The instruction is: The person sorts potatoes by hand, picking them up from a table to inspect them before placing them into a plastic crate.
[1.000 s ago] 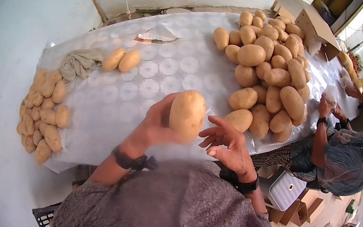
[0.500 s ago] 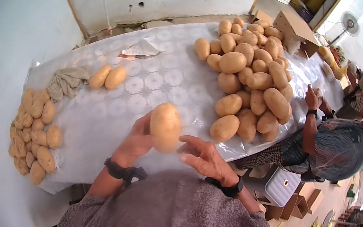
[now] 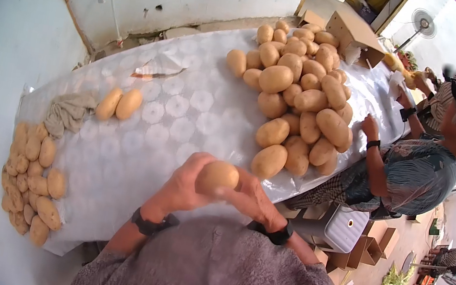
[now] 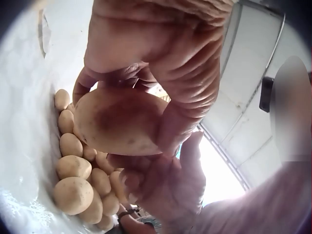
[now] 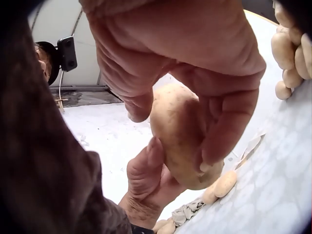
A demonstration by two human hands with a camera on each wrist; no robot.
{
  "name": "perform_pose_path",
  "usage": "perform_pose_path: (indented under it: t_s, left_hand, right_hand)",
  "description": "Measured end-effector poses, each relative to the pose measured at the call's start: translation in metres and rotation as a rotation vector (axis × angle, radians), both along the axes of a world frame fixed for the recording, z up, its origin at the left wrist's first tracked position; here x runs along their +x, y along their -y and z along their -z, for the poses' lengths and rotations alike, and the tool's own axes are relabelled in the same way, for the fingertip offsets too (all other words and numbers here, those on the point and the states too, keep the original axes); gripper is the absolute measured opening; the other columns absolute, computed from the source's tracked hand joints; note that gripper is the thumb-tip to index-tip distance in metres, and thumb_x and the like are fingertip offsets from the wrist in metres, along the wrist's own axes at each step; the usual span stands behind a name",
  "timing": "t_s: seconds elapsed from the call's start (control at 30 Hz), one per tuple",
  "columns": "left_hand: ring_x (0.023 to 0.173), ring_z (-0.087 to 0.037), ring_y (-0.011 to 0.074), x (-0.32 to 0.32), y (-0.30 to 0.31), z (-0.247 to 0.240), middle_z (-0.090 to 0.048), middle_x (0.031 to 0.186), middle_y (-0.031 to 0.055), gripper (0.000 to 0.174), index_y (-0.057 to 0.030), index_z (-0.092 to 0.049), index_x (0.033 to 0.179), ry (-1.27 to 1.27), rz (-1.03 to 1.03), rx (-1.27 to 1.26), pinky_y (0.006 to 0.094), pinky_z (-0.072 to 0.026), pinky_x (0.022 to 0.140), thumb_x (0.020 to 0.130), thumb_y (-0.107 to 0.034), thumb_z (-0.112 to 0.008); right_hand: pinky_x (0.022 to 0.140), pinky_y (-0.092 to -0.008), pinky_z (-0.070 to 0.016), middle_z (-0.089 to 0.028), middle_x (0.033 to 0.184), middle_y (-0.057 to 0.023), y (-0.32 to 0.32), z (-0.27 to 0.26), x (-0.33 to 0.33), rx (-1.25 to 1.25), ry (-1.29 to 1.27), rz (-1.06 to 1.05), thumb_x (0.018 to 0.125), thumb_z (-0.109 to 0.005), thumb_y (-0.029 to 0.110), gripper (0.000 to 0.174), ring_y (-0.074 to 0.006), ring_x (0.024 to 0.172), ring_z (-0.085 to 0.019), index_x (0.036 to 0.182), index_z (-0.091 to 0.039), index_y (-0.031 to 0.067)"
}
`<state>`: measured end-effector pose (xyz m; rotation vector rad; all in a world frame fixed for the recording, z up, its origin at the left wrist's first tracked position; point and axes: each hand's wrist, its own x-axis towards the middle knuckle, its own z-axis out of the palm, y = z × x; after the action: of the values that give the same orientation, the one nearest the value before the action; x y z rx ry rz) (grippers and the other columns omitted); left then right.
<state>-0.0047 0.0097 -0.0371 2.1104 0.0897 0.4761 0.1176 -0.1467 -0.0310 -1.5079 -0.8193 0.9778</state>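
Observation:
Both my hands hold one potato (image 3: 217,178) between them, in front of my chest and over the near edge of the table. My left hand (image 3: 182,186) grips one end of it, its thumb showing against the skin in the left wrist view. From the other side my right hand (image 3: 257,199) curls its fingers and thumb round it, as the right wrist view shows. A few dark specks mark the pale skin of this potato (image 4: 117,122). Parts of it are hidden behind my fingers.
A big potato heap (image 3: 309,99) covers the table's right side, with a smaller heap (image 3: 29,181) at the left end. Two potatoes (image 3: 119,104) lie beside a grey cloth (image 3: 70,110). A cardboard box (image 3: 353,36) stands behind. Another person (image 3: 412,169) works at the right.
The potato has turned from upright to end-on, and my right hand has closed in from beside it to grip it. The view has shifted, so the table sits further left.

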Motion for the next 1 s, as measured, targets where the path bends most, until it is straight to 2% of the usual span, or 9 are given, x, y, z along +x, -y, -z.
perform_pose_path:
  t_s: [0.07, 0.13, 0.17, 0.6, 0.67, 0.73, 0.77, 0.93, 1.0]
  left_hand:
    - [0.109, -0.056, 0.0332, 0.005, 0.002, 0.003, -0.053, 0.120, 0.0169, 0.079, -0.0038, -0.045, 0.124, 0.016, 0.005, 0.060, 0.0397, -0.0487, 0.089, 0.061, -0.023, -0.088]
    - [0.102, -0.057, 0.0358, 0.010, 0.006, 0.000, -0.054, 0.116, 0.0187, 0.065, -0.0024, -0.048, 0.121, 0.019, -0.014, 0.069, 0.0416, -0.0493, 0.084, 0.070, -0.021, -0.083]
    - [0.112, -0.054, 0.0358, 0.011, 0.005, 0.006, -0.052, 0.121, 0.0184, 0.081, -0.0037, -0.045, 0.124, -0.052, -0.014, 0.066, 0.0424, -0.0482, 0.091, 0.059, -0.025, -0.089]
    - [0.116, -0.052, 0.0342, 0.040, 0.012, 0.014, -0.047, 0.128, 0.0179, 0.087, -0.0066, -0.039, 0.137, -0.112, 0.000, 0.010, 0.0394, -0.0481, 0.095, 0.063, -0.011, -0.083]
    - [0.117, -0.052, 0.0299, 0.046, 0.007, 0.015, -0.050, 0.127, 0.0163, 0.084, -0.0043, -0.038, 0.138, -0.105, -0.013, 0.008, 0.0375, -0.0472, 0.096, 0.066, -0.010, -0.082]
    - [0.118, -0.052, 0.0247, 0.050, -0.001, 0.020, -0.051, 0.128, 0.0137, 0.080, -0.0008, -0.036, 0.139, -0.149, 0.082, -0.494, 0.0360, -0.0448, 0.098, 0.071, -0.010, -0.079]
    - [0.115, -0.053, 0.0173, 0.052, -0.004, 0.025, -0.054, 0.126, 0.0098, 0.067, -0.0002, -0.039, 0.137, -0.078, 0.126, -0.634, 0.0335, -0.0457, 0.095, 0.079, -0.009, -0.073]
    - [0.114, -0.053, 0.0162, 0.066, -0.022, 0.042, -0.054, 0.127, 0.0080, 0.069, 0.0014, -0.037, 0.139, -0.061, 0.125, -0.964, 0.0339, -0.0457, 0.095, 0.080, -0.009, -0.071]
    - [0.119, -0.053, 0.0302, 0.074, -0.028, 0.047, -0.050, 0.131, 0.0167, 0.088, 0.0013, -0.032, 0.141, -0.078, 0.172, -1.116, 0.0411, -0.0463, 0.098, 0.073, -0.032, -0.079]
  right_hand:
    - [0.060, -0.0265, -0.0526, -0.065, 0.092, -0.0095, -0.002, -0.007, 0.001, -0.104, -0.042, 0.059, 0.083, -0.072, 0.027, 0.050, -0.0118, 0.076, -0.062, 0.120, -0.056, -0.0015]
    - [0.057, -0.0270, -0.0532, -0.066, 0.091, -0.0098, -0.003, -0.009, 0.005, -0.185, -0.003, 0.069, 0.083, -0.072, 0.026, 0.049, -0.0134, 0.074, -0.064, 0.120, -0.056, -0.0022]
    - [0.055, -0.0264, -0.0534, -0.066, 0.089, -0.0103, -0.002, -0.012, 0.008, -0.178, -0.001, 0.073, 0.084, -0.070, 0.026, 0.049, -0.0143, 0.073, -0.065, 0.120, -0.055, -0.0029]
    - [0.053, -0.0239, -0.0512, -0.067, 0.085, -0.0086, 0.006, -0.001, 0.048, -0.134, -0.077, 0.109, 0.088, -0.066, 0.029, 0.043, -0.0117, 0.070, -0.066, 0.116, -0.057, -0.0023]
    - [0.054, -0.0233, -0.0506, -0.067, 0.087, -0.0089, 0.005, -0.005, 0.051, -0.114, -0.118, 0.088, 0.090, -0.064, 0.030, 0.043, -0.0116, 0.070, -0.065, 0.118, -0.056, -0.0029]
    - [0.056, -0.0234, -0.0506, -0.066, 0.089, -0.0098, 0.007, -0.005, 0.054, -0.032, -0.128, 0.139, 0.094, -0.060, 0.029, 0.042, -0.0115, 0.071, -0.065, 0.120, -0.055, -0.0042]
    - [0.059, -0.0246, -0.0513, -0.066, 0.092, -0.0115, 0.009, -0.008, 0.059, -0.009, -0.116, 0.106, 0.097, -0.054, 0.031, 0.044, -0.0136, 0.073, -0.066, 0.122, -0.053, -0.0059]
    - [0.064, -0.0273, -0.0519, -0.067, 0.093, -0.0132, 0.014, -0.004, 0.065, 0.014, -0.186, 0.131, 0.099, -0.050, 0.031, 0.046, -0.0179, 0.074, -0.066, 0.123, -0.051, -0.0076]
    - [0.064, -0.0272, -0.0519, -0.067, 0.093, -0.0128, 0.018, 0.000, 0.065, -0.044, -0.192, 0.116, 0.099, -0.050, 0.030, 0.045, -0.0175, 0.076, -0.066, 0.122, -0.051, -0.0077]
